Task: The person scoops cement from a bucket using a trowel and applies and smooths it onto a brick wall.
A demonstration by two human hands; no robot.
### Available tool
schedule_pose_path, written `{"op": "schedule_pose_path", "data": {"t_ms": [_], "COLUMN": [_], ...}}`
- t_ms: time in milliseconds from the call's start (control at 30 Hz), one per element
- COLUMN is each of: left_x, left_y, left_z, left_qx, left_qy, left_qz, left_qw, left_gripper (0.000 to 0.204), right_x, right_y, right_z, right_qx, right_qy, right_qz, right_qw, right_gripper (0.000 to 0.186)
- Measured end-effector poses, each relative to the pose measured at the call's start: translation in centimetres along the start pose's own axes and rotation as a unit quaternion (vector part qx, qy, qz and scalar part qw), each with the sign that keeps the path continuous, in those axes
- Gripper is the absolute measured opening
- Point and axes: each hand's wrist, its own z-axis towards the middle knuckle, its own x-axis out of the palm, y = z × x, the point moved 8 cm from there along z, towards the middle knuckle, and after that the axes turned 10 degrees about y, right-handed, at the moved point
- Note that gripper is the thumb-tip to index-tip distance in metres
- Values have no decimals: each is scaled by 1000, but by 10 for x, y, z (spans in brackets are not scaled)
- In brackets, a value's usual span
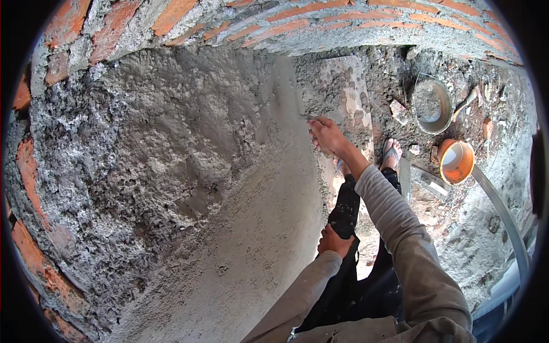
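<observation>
My right hand (327, 136) grips a trowel (301, 108) by its handle, and the grey blade lies against wet mortar at the far end of the plastered surface. The blade's outline blends into the mortar. My left hand (335, 241) rests by my knee on the dark trousers (345, 208), its fingers curled; whatever they hold, if anything, is hidden. Left of my hands spreads the mortared wall (171, 143), rough and dark in its upper part. A smoother grey band (257, 228) runs diagonally toward me.
Exposed brickwork (320, 14) borders the far side. A mortar-stained board (346, 86) lies beyond my feet. To the right are a round grey bucket (443, 123), a wooden-handled tool (466, 103), an orange bucket (466, 171) and a grey hose (503, 208). Rubble and brick pieces (400, 111) litter the ground.
</observation>
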Motion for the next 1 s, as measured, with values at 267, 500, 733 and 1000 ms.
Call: {"op": "schedule_pose_path", "data": {"t_ms": [267, 500, 733, 1000], "left_x": [0, -4, -14, -9], "left_y": [14, -5, 7, 4], "left_z": [2, 1, 6, 8], "left_qx": [7, 34, 19, 25], "left_qy": [-13, -17, -24, -16], "left_qz": [-22, -66, -67, -44], "left_qw": [1000, 997, 997, 999], "left_gripper": [90, 83, 79, 81], "right_x": [-42, -97, -22, 26], "right_y": [-27, -65, -23, 62], "right_z": [45, 161, 157, 64], "right_qx": [-23, -22, -81, -198], "right_qy": [-146, -264, -235, -192], "right_qz": [-216, -345, -316, -267], "right_qw": [965, 900, 915, 923], "right_gripper": [39, 39, 39, 43]}}
